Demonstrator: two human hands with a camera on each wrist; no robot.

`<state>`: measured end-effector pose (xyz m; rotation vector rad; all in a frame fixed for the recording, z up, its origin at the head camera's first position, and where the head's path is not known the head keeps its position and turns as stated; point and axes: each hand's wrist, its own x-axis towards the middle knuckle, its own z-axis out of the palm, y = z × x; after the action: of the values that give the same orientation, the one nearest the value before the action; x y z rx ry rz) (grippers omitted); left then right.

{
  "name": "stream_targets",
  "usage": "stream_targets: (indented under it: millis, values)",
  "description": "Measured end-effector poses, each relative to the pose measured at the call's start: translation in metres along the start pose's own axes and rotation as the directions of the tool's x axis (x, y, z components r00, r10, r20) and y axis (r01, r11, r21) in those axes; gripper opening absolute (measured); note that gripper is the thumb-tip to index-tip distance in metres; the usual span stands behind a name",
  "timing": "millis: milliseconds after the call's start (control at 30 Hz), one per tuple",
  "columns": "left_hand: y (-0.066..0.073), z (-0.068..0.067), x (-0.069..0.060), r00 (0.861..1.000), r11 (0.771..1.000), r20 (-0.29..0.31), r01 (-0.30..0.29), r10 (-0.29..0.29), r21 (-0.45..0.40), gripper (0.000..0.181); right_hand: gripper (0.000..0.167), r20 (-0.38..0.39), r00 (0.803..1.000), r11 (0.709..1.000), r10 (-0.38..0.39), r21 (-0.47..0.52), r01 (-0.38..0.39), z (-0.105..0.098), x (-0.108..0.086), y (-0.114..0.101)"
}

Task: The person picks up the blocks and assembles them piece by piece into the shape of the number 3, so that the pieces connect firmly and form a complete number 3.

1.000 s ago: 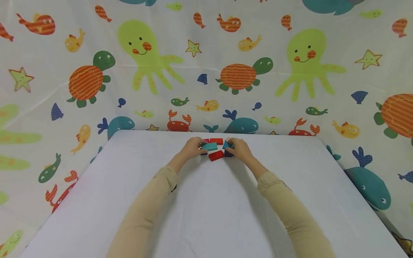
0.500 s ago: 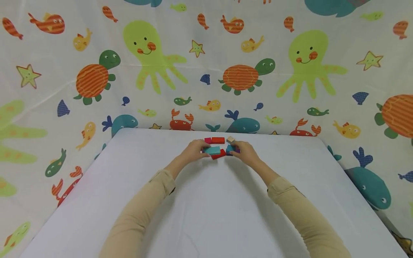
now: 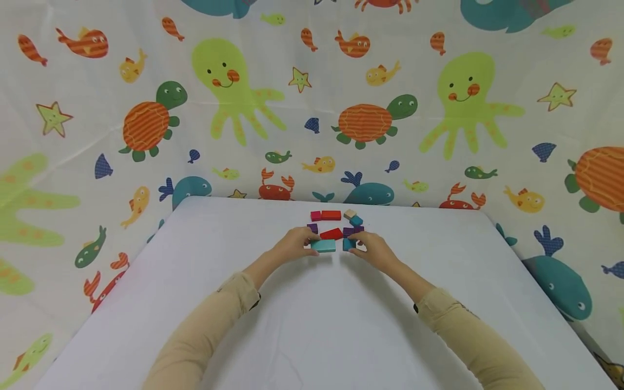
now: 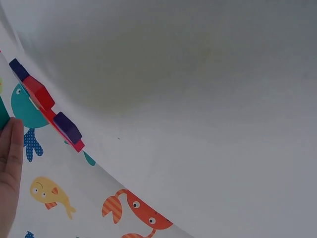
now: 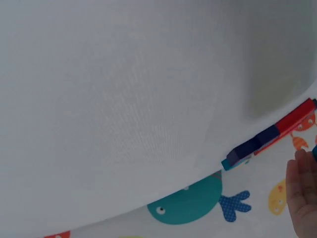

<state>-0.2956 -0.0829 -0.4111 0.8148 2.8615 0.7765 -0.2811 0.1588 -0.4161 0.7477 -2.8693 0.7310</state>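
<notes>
My left hand (image 3: 296,244) pinches a long teal block (image 3: 324,246) by its left end, just in front of the other blocks. Level with it, my right hand (image 3: 376,252) grips a small blue block (image 3: 348,245) between thumb and fingers. A gap separates the two held blocks. Behind them a tilted red block (image 3: 332,234) lies between a purple block (image 3: 312,228) on the left and dark purple blocks (image 3: 348,232) on the right. Only part of the left hand (image 4: 9,161) shows in the left wrist view, and part of the right hand (image 5: 303,191) in the right wrist view.
Farther back lie a pink block (image 3: 316,215), an orange-red block (image 3: 331,215), a beige block (image 3: 349,214) and another blue block (image 3: 356,220). The white table (image 3: 322,319) ends at a hanging cloth (image 3: 292,151) printed with sea animals.
Both hands have come nearer to the person, carrying the teal and blue blocks out from over the others. The beige, rear blue and purple blocks now show more fully.
</notes>
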Motion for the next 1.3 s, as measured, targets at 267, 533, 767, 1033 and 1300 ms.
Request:
stream_targets:
  millis: [267,533,767,1033,1300]
  values:
    - [0.001,0.007,-0.012,0.998,0.998,0.023,-0.059,0.058,0.013,0.036,0.034,0.04,0.999,1.0,-0.01,-0.008,0.01,0.01,-0.009,-0.005]
    - [0.001,0.012,-0.007,0.996,1.0,0.083,0.015,-0.016,0.007,0.035,0.034,0.117,0.993,1.0,0.012,-0.021,-0.01,0.008,-0.008,-0.001]
    - [-0.004,0.019,-0.006,0.995,0.999,0.091,0.047,-0.046,-0.008,0.036,0.033,0.174,0.985,1.0,-0.002,-0.009,0.003,0.015,-0.001,0.0]
    - [-0.008,0.022,-0.006,0.991,0.999,0.129,0.034,-0.033,-0.008,0.037,0.032,0.228,0.973,1.0,-0.021,0.025,0.016,0.021,0.005,-0.001]
    - [-0.008,0.023,-0.001,0.988,0.999,0.15,0.042,-0.043,0.01,0.04,0.03,0.227,0.973,0.999,-0.044,0.036,0.037,0.026,0.008,-0.002]
